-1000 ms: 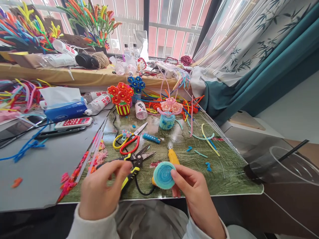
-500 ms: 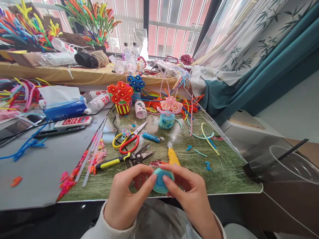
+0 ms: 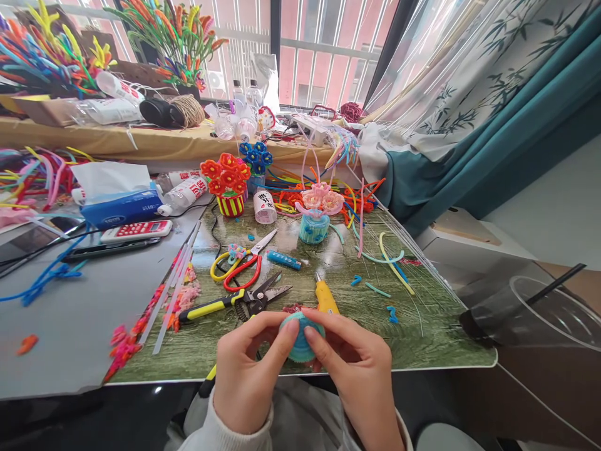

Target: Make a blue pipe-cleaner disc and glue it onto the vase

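A round coil of pipe cleaner (image 3: 303, 349), blue and pale teal, is pinched between both hands just over the table's front edge. My left hand (image 3: 251, 360) grips its left side, thumb on the near face and fingers behind. My right hand (image 3: 359, 357) holds the right side in the same way. Beyond them lies a yellow hot glue gun (image 3: 325, 297), nozzle pointing away. Black-and-yellow cutters (image 3: 256, 299) lie open to its left, partly behind my left hand. Red-and-yellow scissors (image 3: 244, 266) and a blue lighter (image 3: 284, 259) are farther back.
A pink-flowered teal pot (image 3: 314, 228), a red-flowered striped pot (image 3: 230, 203) and a small bottle (image 3: 265, 207) stand behind the tools. Glue sticks (image 3: 173, 300) lie left, pipe cleaner scraps (image 3: 392, 314) right. A clear cup (image 3: 554, 313) is at far right.
The coil has tilted and moved slightly left, showing less of its spiral face. My left hand has shifted a little right and down; a yellow-and-black handle now shows below it.
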`<control>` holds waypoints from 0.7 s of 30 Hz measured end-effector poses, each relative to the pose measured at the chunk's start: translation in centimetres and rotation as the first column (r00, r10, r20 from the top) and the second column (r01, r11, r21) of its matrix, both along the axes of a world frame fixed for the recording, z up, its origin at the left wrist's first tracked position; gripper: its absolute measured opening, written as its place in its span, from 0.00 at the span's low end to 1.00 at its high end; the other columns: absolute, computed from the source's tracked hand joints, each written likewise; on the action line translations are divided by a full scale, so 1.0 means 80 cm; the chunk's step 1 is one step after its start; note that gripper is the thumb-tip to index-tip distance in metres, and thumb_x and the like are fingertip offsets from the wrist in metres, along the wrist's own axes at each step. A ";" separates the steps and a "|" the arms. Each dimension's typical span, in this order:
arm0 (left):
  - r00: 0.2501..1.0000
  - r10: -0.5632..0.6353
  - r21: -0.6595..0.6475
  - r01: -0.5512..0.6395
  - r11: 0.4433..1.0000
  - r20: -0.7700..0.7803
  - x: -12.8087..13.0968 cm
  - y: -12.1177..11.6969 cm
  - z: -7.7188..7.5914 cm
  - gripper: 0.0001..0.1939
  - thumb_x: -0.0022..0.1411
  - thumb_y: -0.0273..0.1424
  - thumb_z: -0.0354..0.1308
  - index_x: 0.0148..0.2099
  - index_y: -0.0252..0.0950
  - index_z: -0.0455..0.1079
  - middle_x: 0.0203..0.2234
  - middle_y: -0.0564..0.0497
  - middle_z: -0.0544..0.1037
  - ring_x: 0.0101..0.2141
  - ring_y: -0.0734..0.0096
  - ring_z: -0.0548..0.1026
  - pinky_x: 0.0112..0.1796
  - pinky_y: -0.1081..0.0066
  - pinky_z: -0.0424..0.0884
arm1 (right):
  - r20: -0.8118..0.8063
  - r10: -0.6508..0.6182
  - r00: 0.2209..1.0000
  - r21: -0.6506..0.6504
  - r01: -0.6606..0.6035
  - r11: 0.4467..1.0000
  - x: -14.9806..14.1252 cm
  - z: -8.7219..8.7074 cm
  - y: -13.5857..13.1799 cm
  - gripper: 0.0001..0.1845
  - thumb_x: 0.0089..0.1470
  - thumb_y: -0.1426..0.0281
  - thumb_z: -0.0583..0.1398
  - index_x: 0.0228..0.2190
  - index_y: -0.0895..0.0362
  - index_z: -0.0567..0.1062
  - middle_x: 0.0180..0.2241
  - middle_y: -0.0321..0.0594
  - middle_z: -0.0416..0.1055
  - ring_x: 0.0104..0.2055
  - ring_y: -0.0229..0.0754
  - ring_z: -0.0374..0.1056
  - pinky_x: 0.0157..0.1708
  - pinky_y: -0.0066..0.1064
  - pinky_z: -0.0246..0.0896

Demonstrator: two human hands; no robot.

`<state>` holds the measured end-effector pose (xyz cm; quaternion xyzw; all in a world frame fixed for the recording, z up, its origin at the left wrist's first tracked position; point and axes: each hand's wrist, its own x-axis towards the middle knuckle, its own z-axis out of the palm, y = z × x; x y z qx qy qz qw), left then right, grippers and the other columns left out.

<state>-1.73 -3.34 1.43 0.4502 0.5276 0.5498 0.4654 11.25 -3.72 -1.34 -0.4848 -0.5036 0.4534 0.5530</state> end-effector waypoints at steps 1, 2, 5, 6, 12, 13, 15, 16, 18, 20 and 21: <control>1.000 0.023 0.005 -0.023 1.000 0.012 0.001 0.000 0.000 0.03 0.51 0.32 0.65 0.29 0.40 0.79 0.23 0.56 0.80 0.24 0.77 0.75 0.28 0.82 0.71 | 0.009 0.000 1.000 0.012 0.000 1.000 -0.001 0.000 0.000 0.10 0.52 0.65 0.66 0.38 0.45 0.83 0.35 0.36 0.80 0.24 0.35 0.72 0.20 0.22 0.72; 0.999 0.045 0.010 -0.045 0.999 0.019 0.003 -0.001 0.000 0.02 0.51 0.32 0.66 0.29 0.40 0.79 0.23 0.56 0.80 0.24 0.78 0.74 0.28 0.83 0.71 | 0.018 0.000 1.000 0.024 -0.001 1.000 -0.001 -0.001 0.000 0.10 0.52 0.65 0.66 0.38 0.44 0.82 0.35 0.36 0.80 0.24 0.35 0.72 0.20 0.21 0.72; 0.995 0.100 0.020 -0.100 0.995 0.020 0.006 -0.003 -0.001 0.01 0.50 0.31 0.66 0.28 0.41 0.79 0.22 0.57 0.80 0.23 0.78 0.74 0.28 0.83 0.70 | 0.038 0.001 0.999 0.050 -0.003 0.999 -0.002 0.000 0.000 0.09 0.53 0.66 0.65 0.38 0.45 0.83 0.35 0.36 0.80 0.25 0.36 0.73 0.20 0.21 0.72; 0.994 0.112 0.024 -0.113 0.993 0.018 0.007 -0.003 -0.002 0.01 0.50 0.31 0.66 0.28 0.41 0.79 0.22 0.57 0.80 0.23 0.78 0.73 0.28 0.83 0.70 | 0.038 0.004 0.999 0.051 -0.006 0.999 -0.002 0.000 0.001 0.09 0.53 0.66 0.65 0.38 0.45 0.83 0.35 0.36 0.80 0.25 0.36 0.73 0.20 0.21 0.71; 0.990 0.141 0.024 -0.141 0.990 0.025 0.009 -0.002 -0.003 0.02 0.50 0.31 0.66 0.28 0.40 0.79 0.22 0.57 0.80 0.23 0.77 0.75 0.27 0.83 0.71 | 0.011 0.006 1.000 0.037 -0.006 0.999 -0.004 -0.001 0.003 0.09 0.52 0.67 0.66 0.38 0.45 0.83 0.34 0.36 0.80 0.23 0.35 0.72 0.20 0.21 0.72; 0.991 0.132 0.010 -0.132 0.991 0.033 0.009 -0.001 -0.004 0.03 0.50 0.32 0.66 0.28 0.39 0.79 0.22 0.56 0.80 0.24 0.77 0.75 0.27 0.83 0.71 | -0.012 -0.009 1.000 0.021 0.009 1.000 -0.005 -0.001 0.004 0.10 0.52 0.66 0.66 0.38 0.45 0.83 0.34 0.35 0.80 0.23 0.34 0.72 0.20 0.21 0.72; 0.994 0.092 -0.024 -0.091 0.996 0.055 0.007 0.001 -0.004 0.05 0.50 0.34 0.66 0.29 0.38 0.79 0.22 0.55 0.80 0.24 0.75 0.76 0.26 0.82 0.72 | -0.073 -0.050 0.996 -0.015 0.049 0.999 -0.007 -0.001 0.005 0.10 0.51 0.66 0.66 0.38 0.45 0.83 0.33 0.35 0.80 0.21 0.33 0.71 0.19 0.21 0.71; 0.996 0.063 -0.039 -0.060 0.997 0.065 0.007 0.002 -0.004 0.07 0.50 0.35 0.67 0.30 0.37 0.79 0.23 0.55 0.81 0.24 0.74 0.77 0.26 0.81 0.72 | -0.097 -0.073 0.993 -0.031 0.071 0.997 -0.007 -0.001 0.005 0.10 0.50 0.66 0.67 0.38 0.46 0.83 0.32 0.36 0.80 0.20 0.33 0.70 0.18 0.21 0.71; 0.997 0.010 -0.055 -0.006 0.998 0.071 0.005 0.004 -0.005 0.08 0.50 0.36 0.66 0.31 0.36 0.79 0.23 0.53 0.81 0.24 0.73 0.77 0.28 0.80 0.74 | -0.112 -0.101 0.989 -0.051 0.096 0.994 -0.008 -0.002 0.005 0.10 0.50 0.66 0.67 0.37 0.48 0.83 0.30 0.37 0.80 0.20 0.34 0.70 0.18 0.21 0.70; 0.998 -0.003 -0.060 0.007 0.998 0.061 0.003 0.004 -0.005 0.08 0.50 0.36 0.66 0.30 0.36 0.79 0.22 0.53 0.80 0.24 0.72 0.77 0.28 0.79 0.74 | -0.101 -0.096 0.990 -0.061 0.090 0.994 -0.009 -0.002 0.005 0.09 0.49 0.65 0.68 0.36 0.49 0.83 0.32 0.38 0.80 0.21 0.35 0.71 0.19 0.22 0.70; 0.999 0.006 -0.060 -0.003 0.998 0.054 0.003 0.004 -0.005 0.08 0.50 0.35 0.66 0.29 0.35 0.79 0.22 0.53 0.80 0.24 0.72 0.77 0.27 0.78 0.74 | -0.097 -0.084 0.992 -0.064 0.078 0.995 -0.009 -0.002 0.005 0.09 0.49 0.65 0.68 0.36 0.50 0.84 0.33 0.39 0.80 0.21 0.35 0.71 0.19 0.23 0.70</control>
